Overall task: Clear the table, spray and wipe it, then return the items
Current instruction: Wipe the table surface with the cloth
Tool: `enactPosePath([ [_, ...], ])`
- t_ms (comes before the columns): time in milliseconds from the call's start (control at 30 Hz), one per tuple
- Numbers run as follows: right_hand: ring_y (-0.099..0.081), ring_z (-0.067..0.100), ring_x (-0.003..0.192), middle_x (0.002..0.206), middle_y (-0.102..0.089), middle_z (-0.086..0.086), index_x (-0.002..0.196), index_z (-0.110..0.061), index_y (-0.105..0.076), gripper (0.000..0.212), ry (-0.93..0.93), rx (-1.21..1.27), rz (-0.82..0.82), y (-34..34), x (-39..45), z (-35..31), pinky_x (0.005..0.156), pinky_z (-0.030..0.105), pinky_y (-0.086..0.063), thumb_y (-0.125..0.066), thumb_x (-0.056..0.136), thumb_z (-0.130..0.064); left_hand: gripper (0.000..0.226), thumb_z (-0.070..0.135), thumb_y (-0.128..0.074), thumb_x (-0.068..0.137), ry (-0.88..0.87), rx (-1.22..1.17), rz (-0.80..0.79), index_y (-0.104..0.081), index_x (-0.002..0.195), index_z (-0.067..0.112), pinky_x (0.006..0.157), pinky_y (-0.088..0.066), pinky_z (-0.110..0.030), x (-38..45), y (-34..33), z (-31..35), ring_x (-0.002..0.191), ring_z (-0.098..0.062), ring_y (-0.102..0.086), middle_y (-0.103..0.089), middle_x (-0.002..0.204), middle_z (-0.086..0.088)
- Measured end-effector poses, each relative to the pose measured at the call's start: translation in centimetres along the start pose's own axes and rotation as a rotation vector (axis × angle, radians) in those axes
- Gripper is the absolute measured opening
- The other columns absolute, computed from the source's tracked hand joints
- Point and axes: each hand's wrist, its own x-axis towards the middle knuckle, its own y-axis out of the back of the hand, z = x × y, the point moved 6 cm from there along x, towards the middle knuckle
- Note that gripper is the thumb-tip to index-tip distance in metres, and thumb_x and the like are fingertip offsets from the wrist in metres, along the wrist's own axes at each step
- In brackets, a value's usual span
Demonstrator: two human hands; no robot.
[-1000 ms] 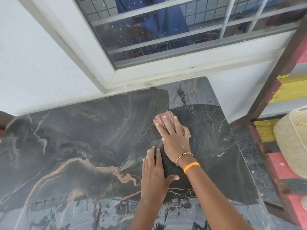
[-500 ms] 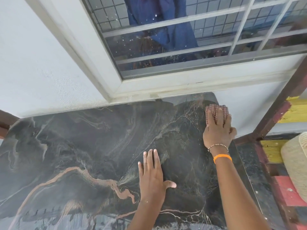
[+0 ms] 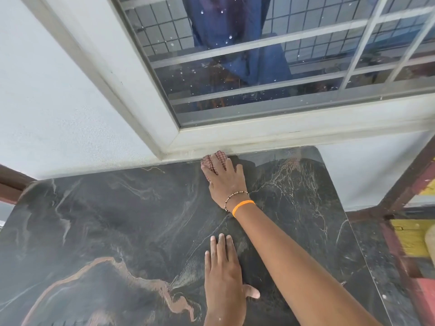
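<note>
Having left the right corner, the cloth (image 3: pixel 210 162) is being pressed mid-edge by the right hand (image 3: pixel 227 183), fingers flat; wiping unfinished.

Head view, tilted down over table (image 3: pixel 117 220) toward window (image 3: pixel 306 67), seemingly close.

The counter (image 3: pixel 117 220) is a dark marbled slab with pale and rust-brown veins, and its far edge meets the wall. A checked cloth (image 3: pixel 208 164) lies at that far edge under the flat right hand (image 3: pixel 227 182). Nearer, the left hand (image 3: pixel 223 276) rests palm-down, fingers (image 3: pixel 221 243) straight.
</note>
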Motion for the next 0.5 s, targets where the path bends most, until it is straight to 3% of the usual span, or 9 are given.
enactPosePath([
  [133,-0.022,0.035,0.136,0.157,-0.014,0.005,0.143,-0.028,-0.025,0.056,-0.121,0.018,0.036,0.6,0.1,2.8,0.102,0.048,-0.028,-0.045,0.091,-0.024,0.120,0.055,-0.066,0.072,0.027,0.049,0.020,0.015,0.146,0.009,0.117,0.006,-0.041,-0.4,0.5,0.4,0.143,-0.028,0.021,0.015,0.157,-0.007],
  [500,-0.029,0.037,0.126,0.157,-0.016,0.004,0.144,-0.033,-0.026,0.054,-0.603,-0.071,0.095,3.0,-6.0,20.1,0.101,0.045,-0.029,-0.042,0.093,-0.027,0.096,0.038,-0.066,0.080,-0.056,0.048,0.081,0.001,0.148,0.026,0.117,0.006,-0.043,-1.2,0.4,1.8,0.142,-0.029,0.022,0.004,0.157,0.003],
])
